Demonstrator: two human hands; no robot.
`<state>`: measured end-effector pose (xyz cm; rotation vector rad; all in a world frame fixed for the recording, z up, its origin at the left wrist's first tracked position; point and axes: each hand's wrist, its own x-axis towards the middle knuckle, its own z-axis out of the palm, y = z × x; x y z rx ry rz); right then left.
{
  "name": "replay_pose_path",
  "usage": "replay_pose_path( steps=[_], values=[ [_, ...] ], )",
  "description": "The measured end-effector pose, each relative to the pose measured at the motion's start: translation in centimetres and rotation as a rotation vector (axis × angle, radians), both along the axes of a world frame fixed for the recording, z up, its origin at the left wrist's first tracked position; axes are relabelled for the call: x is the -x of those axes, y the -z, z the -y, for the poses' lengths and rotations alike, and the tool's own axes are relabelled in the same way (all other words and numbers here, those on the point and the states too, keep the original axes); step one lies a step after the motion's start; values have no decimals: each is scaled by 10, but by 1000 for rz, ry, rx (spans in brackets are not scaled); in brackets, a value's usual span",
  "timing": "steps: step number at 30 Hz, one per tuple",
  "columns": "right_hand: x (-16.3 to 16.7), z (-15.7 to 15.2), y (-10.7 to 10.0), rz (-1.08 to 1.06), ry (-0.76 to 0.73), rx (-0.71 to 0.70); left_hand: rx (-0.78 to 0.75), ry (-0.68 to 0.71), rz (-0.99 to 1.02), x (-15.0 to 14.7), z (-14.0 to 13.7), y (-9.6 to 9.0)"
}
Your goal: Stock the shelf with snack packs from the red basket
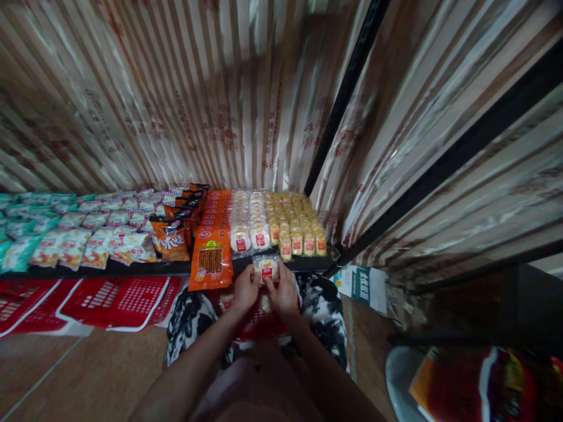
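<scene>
Between my two hands, just in front of the shelf edge, is a clear-wrapped white round cracker pack point(265, 271) with a red label. My left hand point(246, 288) pinches its left side and my right hand point(284, 291) grips its right side. Below them, between my knees, a red basket point(259, 325) holds a few similar packs, partly hidden by my wrists. On the shelf straight ahead stand two rows of the same white packs point(250, 225). Rows of small yellow packs point(297, 228) lie to their right, and orange flat snack bags point(213, 240) to their left.
Further left on the black shelf point(132, 269) are orange-black bags point(171, 237), white snack bags point(97, 246) and green bags point(21, 249). Red baskets point(114, 302) sit under it. A black post point(343, 99) rises at the right; a grey-white tub point(398, 381) stands lower right.
</scene>
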<state>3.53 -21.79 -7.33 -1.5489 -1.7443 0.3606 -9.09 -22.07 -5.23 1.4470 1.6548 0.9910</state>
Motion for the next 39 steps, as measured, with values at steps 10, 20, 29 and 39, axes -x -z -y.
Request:
replay_pose_path(
  steps=[10,20,29,39],
  values=[
    [24,-24,-7,-16,-43,-98,-17,-84,-132,-3,-46,-18],
    [32,-42,5,13,-36,-114,-44,-175,-218,-4,-54,-17],
    [31,-50,10,-34,-41,-146,-95,-197,-201,-12,-52,-13],
    [27,-51,15,-22,-55,-134,-197,-158,-251,-14,-46,-7]
  ],
)
